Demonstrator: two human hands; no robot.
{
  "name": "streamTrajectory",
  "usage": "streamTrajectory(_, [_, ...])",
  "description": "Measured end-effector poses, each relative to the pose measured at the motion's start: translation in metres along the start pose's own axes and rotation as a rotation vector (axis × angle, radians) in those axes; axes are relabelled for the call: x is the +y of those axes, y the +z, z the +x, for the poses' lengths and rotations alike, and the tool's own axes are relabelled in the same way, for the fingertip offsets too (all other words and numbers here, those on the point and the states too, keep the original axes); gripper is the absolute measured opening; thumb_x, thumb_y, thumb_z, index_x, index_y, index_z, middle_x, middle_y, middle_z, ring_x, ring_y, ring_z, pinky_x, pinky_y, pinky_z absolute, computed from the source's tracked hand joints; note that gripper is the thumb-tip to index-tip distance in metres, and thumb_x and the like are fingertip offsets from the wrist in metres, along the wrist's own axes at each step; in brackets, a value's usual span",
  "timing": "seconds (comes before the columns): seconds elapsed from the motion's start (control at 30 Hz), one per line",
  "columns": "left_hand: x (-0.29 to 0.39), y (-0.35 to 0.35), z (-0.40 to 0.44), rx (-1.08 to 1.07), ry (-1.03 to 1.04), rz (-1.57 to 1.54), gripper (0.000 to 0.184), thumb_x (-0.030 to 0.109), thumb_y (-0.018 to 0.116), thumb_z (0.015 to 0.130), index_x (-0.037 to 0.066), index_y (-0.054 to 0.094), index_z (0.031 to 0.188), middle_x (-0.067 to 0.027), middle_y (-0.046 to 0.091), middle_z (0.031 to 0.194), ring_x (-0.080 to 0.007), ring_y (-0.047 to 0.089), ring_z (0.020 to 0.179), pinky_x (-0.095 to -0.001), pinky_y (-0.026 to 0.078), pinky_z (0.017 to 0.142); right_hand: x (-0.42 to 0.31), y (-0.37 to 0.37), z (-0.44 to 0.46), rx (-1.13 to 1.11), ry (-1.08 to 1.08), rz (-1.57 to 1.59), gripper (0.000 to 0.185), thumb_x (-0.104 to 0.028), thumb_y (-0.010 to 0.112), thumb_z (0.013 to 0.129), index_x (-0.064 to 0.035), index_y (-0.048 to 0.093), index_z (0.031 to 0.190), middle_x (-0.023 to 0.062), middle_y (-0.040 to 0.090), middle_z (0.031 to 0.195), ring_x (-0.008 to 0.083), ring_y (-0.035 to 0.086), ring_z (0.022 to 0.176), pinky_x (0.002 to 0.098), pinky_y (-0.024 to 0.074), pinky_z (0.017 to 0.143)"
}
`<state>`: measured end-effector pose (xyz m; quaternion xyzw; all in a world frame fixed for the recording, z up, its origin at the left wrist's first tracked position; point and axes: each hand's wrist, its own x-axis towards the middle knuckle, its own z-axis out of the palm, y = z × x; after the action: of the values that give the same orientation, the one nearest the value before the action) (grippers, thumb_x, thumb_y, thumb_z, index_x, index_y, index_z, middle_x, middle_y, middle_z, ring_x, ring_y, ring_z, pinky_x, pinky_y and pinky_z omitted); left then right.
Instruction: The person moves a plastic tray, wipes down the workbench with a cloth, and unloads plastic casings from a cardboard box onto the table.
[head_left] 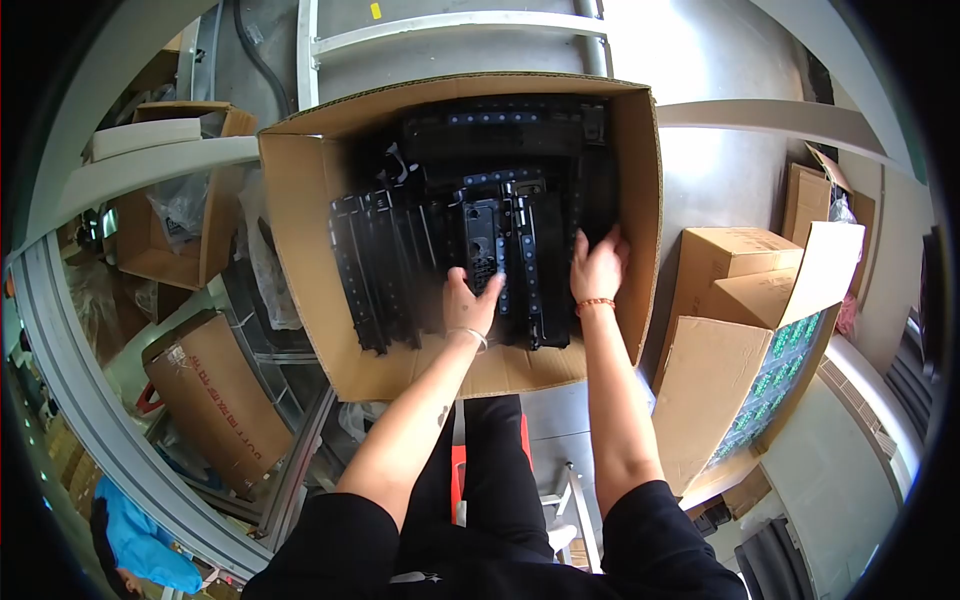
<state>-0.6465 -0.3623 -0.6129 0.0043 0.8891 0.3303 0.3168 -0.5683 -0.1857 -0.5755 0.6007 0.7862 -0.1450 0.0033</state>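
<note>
An open cardboard box [298, 215] stands in front of me, holding several long black plastic parts [385, 265] with rows of light dots along their edges. My left hand [468, 305] reaches in over the near side. Its thumb and finger straddle the lower end of a narrow black plastic part [482, 235] in the middle and close on it. Beside the box's right wall, my right hand [600, 268] points inward with thumb and fingers apart, close to the black parts there. Its fingertips are partly lost in the dark interior.
To the right, another open carton [712, 375] shows green items, with a closed carton [735, 255] behind it. Cartons [215, 395] and plastic bags stand at left beyond a metal frame [110, 400]. A white frame [455, 25] lies ahead. A person in blue [150, 535] is at lower left.
</note>
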Motion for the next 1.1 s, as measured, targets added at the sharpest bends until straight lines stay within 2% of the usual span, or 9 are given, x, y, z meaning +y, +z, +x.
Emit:
streamTrajectory(0.1, [0.009,-0.009,-0.003,0.057,0.151,0.172,0.04,0.037,0.07,0.077,0.006,0.051,0.093,-0.0055,0.058,0.077,-0.0138,0.053,0.071,-0.0308,0.044,0.061,-0.004,0.011,0.001,0.001,0.033,-0.091,0.065,-0.035,0.059,0.083,0.005,0.034,0.129,0.0288,0.045,0.122,0.0433,0.046,0.111,0.044,0.0428,0.089])
streamTrajectory(0.27, [0.011,-0.018,0.003,-0.155,0.011,-0.168,0.034,0.033,0.069,0.079,0.006,0.05,0.085,-0.0037,0.055,0.066,-0.0129,0.053,0.062,-0.0292,0.044,0.056,0.009,0.013,0.01,-0.067,0.059,0.088,0.065,-0.035,0.063,0.081,0.0043,0.037,0.126,0.027,0.049,0.12,0.041,0.049,0.109,0.043,0.0437,0.089])
streamTrajectory(0.37, [0.006,-0.017,0.008,-0.189,-0.054,-0.235,0.032,0.032,0.069,0.079,0.006,0.05,0.083,-0.0033,0.054,0.063,-0.0128,0.053,0.059,-0.028,0.043,0.052,0.032,0.01,0.018,-0.329,0.136,0.314,0.064,-0.033,0.067,0.077,0.0003,0.041,0.125,0.0248,0.055,0.114,0.039,0.053,0.106,0.0419,0.045,0.087])
streamTrajectory(0.47, [0.005,-0.012,0.008,0.001,0.195,0.062,0.032,0.03,0.07,0.078,0.006,0.049,0.084,-0.0018,0.054,0.064,-0.0114,0.053,0.058,-0.0262,0.045,0.047,0.033,0.006,0.016,-0.318,0.083,0.344,0.062,-0.03,0.069,0.075,-0.0021,0.044,0.124,0.0237,0.058,0.109,0.0383,0.055,0.104,0.0414,0.0452,0.087])
streamTrajectory(0.53, [0.002,-0.012,0.006,-0.054,0.124,0.038,0.033,0.03,0.071,0.077,0.007,0.049,0.086,-0.0019,0.054,0.065,-0.0114,0.053,0.059,-0.0264,0.046,0.047,0.03,0.001,0.014,-0.311,0.051,0.354,0.06,-0.029,0.07,0.074,-0.0034,0.045,0.123,0.0231,0.06,0.107,0.038,0.056,0.103,0.0412,0.0454,0.087])
streamTrajectory(0.8, [-0.005,-0.02,0.006,-0.204,-0.073,-0.07,0.037,0.029,0.072,0.076,0.006,0.048,0.092,-0.0044,0.055,0.072,-0.0132,0.055,0.063,-0.0282,0.052,0.049,-0.004,-0.061,-0.012,-0.162,0.232,0.212,0.049,-0.019,0.067,0.077,-0.0034,0.049,0.12,0.0229,0.061,0.103,0.0377,0.058,0.097,0.0377,0.0481,0.082])
streamTrajectory(0.9, [-0.002,-0.02,0.005,-0.203,-0.068,-0.103,0.037,0.028,0.073,0.076,0.006,0.048,0.093,-0.0047,0.054,0.074,-0.0135,0.054,0.061,-0.0275,0.052,0.048,-0.005,-0.096,-0.023,0.134,-0.103,0.231,0.04,-0.012,0.066,0.079,-0.002,0.052,0.114,0.0213,0.063,0.097,0.0337,0.062,0.092,0.0343,0.0496,0.078])
streamTrajectory(1.03, [0.011,-0.031,0.001,-0.233,-0.142,-0.097,0.042,0.036,0.069,0.079,0.007,0.049,0.103,-0.0071,0.054,0.086,-0.0136,0.055,0.076,-0.029,0.053,0.066,-0.015,-0.131,-0.03,-0.053,-0.123,0.496,0.042,-0.011,0.068,0.076,0.001,0.052,0.113,0.0199,0.064,0.092,0.0316,0.064,0.086,0.0329,0.0501,0.073])
streamTrajectory(1.1, [0.017,-0.033,-0.003,-0.072,-0.115,-0.22,0.051,0.042,0.063,0.082,0.007,0.046,0.116,-0.0106,0.05,0.104,-0.0171,0.05,0.096,-0.0322,0.044,0.084,-0.022,-0.119,-0.029,-0.34,-0.075,0.664,0.042,-0.011,0.071,0.074,0.0016,0.053,0.11,0.0189,0.064,0.091,0.0293,0.064,0.085,0.0307,0.0497,0.074])
